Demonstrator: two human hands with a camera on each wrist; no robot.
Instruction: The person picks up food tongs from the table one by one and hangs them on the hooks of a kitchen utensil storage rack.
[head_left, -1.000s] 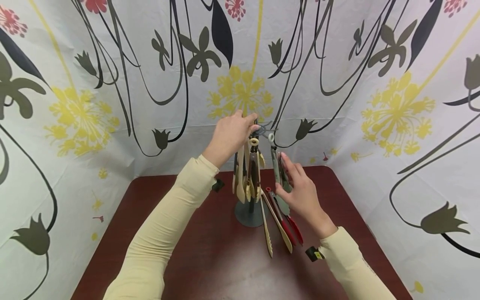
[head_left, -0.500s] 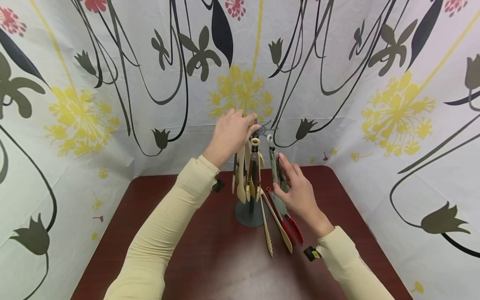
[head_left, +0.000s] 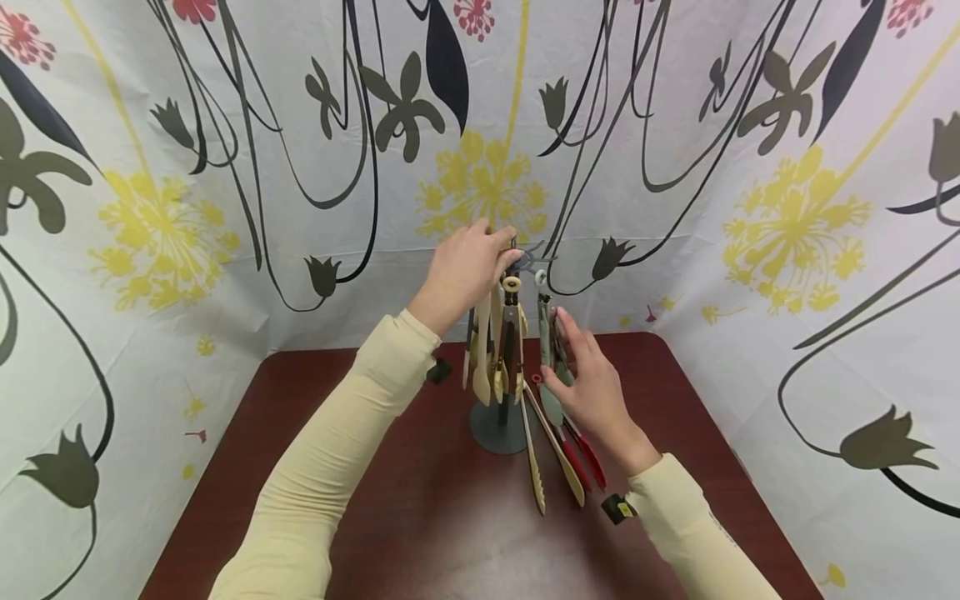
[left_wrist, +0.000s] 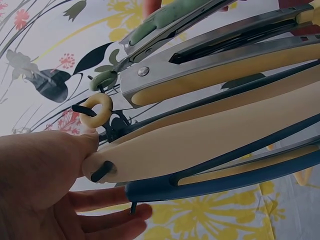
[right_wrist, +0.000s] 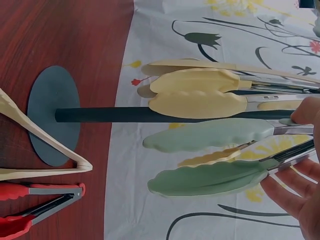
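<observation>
A dark metal stand with hooks (head_left: 501, 429) carries several hanging tongs. My left hand (head_left: 468, 262) grips the stand's top, with thumb and index finger at the hooks. Below that hand hang beige tongs (left_wrist: 225, 127), blue-handled tongs (left_wrist: 240, 175) and steel tongs with a yellow ring (left_wrist: 95, 111). My right hand (head_left: 596, 387) holds green tongs (right_wrist: 215, 180) between thumb and fingers, tips hanging down and the two arms spread. In the left wrist view, the green ring (left_wrist: 104, 80) of these tongs overlaps a hook tip.
On the dark red table (head_left: 420, 517), right of the stand's round base (right_wrist: 54, 115), lie beige tongs (head_left: 555, 454) and red-tipped tongs (head_left: 583, 458). A white cloth printed with flowers (head_left: 300, 250) surrounds the table at the back and sides.
My right hand has shifted slightly left with the green tongs, whose tips have swung closer to the stand. The left hand stays at the top of the stand.
</observation>
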